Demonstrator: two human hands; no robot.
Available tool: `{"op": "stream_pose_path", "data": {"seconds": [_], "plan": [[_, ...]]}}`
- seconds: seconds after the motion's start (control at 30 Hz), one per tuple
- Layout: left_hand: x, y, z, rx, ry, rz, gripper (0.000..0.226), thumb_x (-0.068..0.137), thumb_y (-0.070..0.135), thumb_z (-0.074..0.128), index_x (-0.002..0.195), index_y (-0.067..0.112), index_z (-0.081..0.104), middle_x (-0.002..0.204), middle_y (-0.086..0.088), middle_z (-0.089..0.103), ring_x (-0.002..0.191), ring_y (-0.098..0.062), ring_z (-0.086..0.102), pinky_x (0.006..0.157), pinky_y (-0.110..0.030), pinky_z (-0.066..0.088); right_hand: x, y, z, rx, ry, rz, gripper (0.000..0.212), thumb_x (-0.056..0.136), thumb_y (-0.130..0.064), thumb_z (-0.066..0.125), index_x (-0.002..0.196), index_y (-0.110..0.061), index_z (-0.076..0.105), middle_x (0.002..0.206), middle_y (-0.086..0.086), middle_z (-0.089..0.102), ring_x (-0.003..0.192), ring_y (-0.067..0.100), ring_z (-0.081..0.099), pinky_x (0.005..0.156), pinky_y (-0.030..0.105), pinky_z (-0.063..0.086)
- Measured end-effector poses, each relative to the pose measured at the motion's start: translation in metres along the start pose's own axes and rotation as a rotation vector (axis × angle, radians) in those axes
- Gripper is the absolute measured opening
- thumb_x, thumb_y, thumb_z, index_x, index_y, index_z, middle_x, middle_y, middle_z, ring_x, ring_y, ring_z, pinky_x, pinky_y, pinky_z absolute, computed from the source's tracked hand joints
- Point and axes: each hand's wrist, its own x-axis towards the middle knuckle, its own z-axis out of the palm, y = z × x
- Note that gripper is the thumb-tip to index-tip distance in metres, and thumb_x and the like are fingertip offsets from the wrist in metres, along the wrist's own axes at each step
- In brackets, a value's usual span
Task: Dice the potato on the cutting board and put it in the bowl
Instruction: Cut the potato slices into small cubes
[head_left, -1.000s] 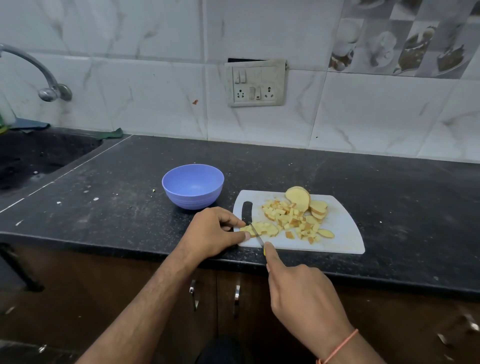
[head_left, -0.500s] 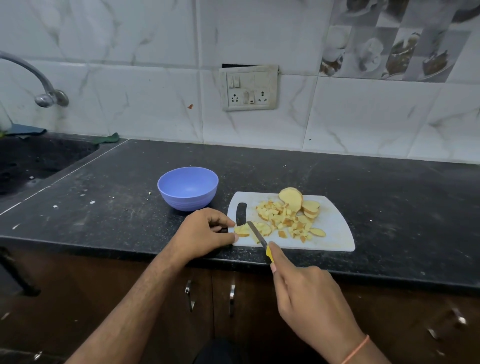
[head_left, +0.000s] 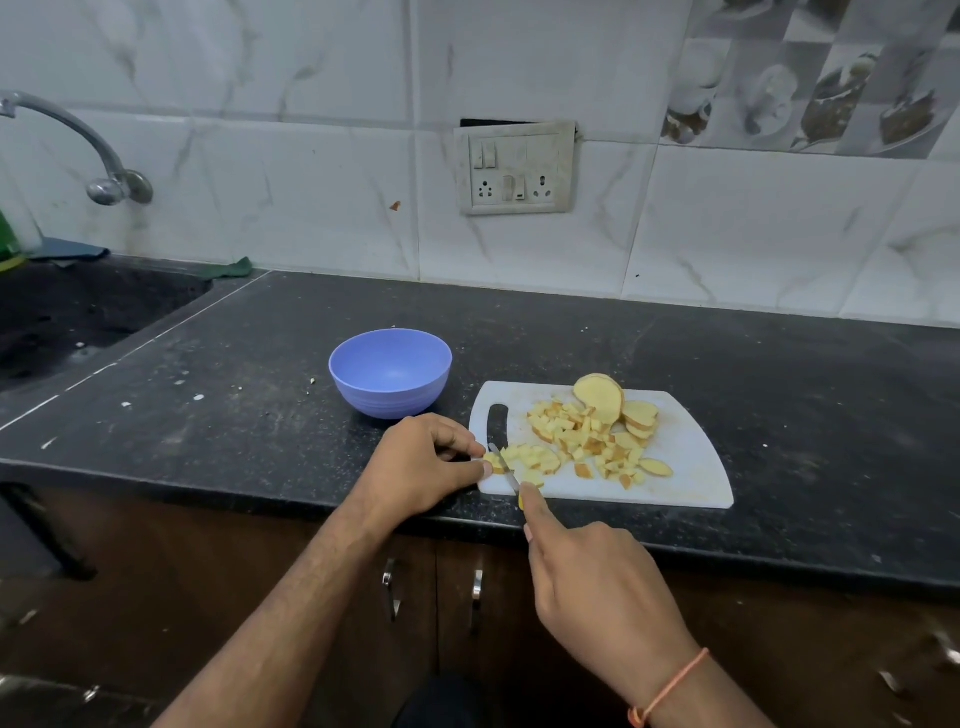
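A white cutting board (head_left: 691, 457) lies at the counter's front edge. On it sit a heap of diced potato (head_left: 576, 436), a few uncut slices (head_left: 623, 410) at the back, and a partly cut slice (head_left: 530, 458) near the left end. My left hand (head_left: 423, 465) pinches the left end of that slice with thumb and fingers. My right hand (head_left: 597, 587) grips a small knife (head_left: 503, 464) with a yellow handle, index finger along its back, blade down across the slice beside my left fingertips. The blue bowl (head_left: 389, 371), nothing in it, stands left of the board.
The dark stone counter (head_left: 779, 374) carries small crumbs. A black sink (head_left: 62, 317) and a tap (head_left: 78, 145) are at the far left. A switch and socket plate (head_left: 517, 169) is on the tiled wall. Cabinet doors with handles (head_left: 389, 587) are below the counter.
The blade has shifted left along the slice toward my left fingertips, leaving more cut pieces to its right. My left hand keeps its hold; the view moved slightly.
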Motion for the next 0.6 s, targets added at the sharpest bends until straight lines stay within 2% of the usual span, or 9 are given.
{"op": "stream_pose_path", "data": {"seconds": [0.2,0.27,0.37,0.43,0.53,0.6], "plan": [[-0.001,0.0,0.0,-0.002,-0.003,-0.007,0.016,0.074,0.029,0.097,0.085,0.03,0.086,0.094,0.029,0.072,0.09,-0.008,0.073,0.091,-0.033,0.061,-0.023,0.015,-0.004,0.026,0.03,-0.048,0.061,0.11,-0.043,0.027,0.164,-0.036,-0.001,0.071,-0.008,0.06,0.062,0.014,0.058,0.059,0.033,0.051],[-0.002,0.001,-0.001,-0.008,0.0,-0.009,0.017,0.073,0.03,0.098,0.085,0.03,0.086,0.095,0.025,0.073,0.09,-0.007,0.073,0.091,-0.033,0.061,-0.029,0.02,-0.004,0.05,0.055,-0.073,0.059,0.109,-0.044,0.029,0.164,-0.038,0.008,0.066,-0.009,0.058,0.057,0.014,0.057,0.054,0.032,0.047],[-0.003,0.003,-0.003,-0.017,-0.017,-0.011,0.017,0.074,0.03,0.097,0.087,0.03,0.086,0.101,0.019,0.075,0.091,-0.004,0.073,0.092,-0.03,0.06,-0.033,0.024,-0.006,0.034,0.075,-0.07,0.056,0.106,-0.045,0.031,0.161,-0.036,0.027,0.055,-0.012,0.052,0.045,0.011,0.049,0.041,0.025,0.032],[-0.004,0.004,-0.005,-0.027,-0.03,-0.009,0.018,0.075,0.029,0.097,0.089,0.03,0.087,0.104,0.018,0.075,0.092,-0.004,0.073,0.092,-0.028,0.06,-0.032,0.022,-0.005,0.026,0.089,-0.058,0.058,0.103,-0.047,0.025,0.159,-0.035,0.032,0.05,-0.014,0.047,0.04,0.01,0.044,0.039,0.021,0.023],[-0.005,0.004,-0.006,-0.052,-0.041,-0.013,0.022,0.075,0.025,0.097,0.093,0.027,0.086,0.107,0.015,0.075,0.095,-0.002,0.073,0.094,-0.026,0.06,-0.024,0.016,-0.004,0.014,0.135,-0.073,0.062,0.101,-0.049,0.016,0.159,-0.032,0.032,0.051,-0.014,0.048,0.041,0.01,0.045,0.038,0.026,0.037],[-0.004,0.002,-0.006,-0.072,-0.042,-0.012,0.025,0.074,0.023,0.097,0.095,0.027,0.085,0.108,0.013,0.076,0.098,0.0,0.073,0.097,-0.027,0.06,-0.017,0.011,-0.003,0.008,0.15,-0.076,0.061,0.102,-0.046,0.018,0.159,-0.029,0.034,0.052,-0.014,0.046,0.041,0.009,0.045,0.039,0.029,0.043]]}}
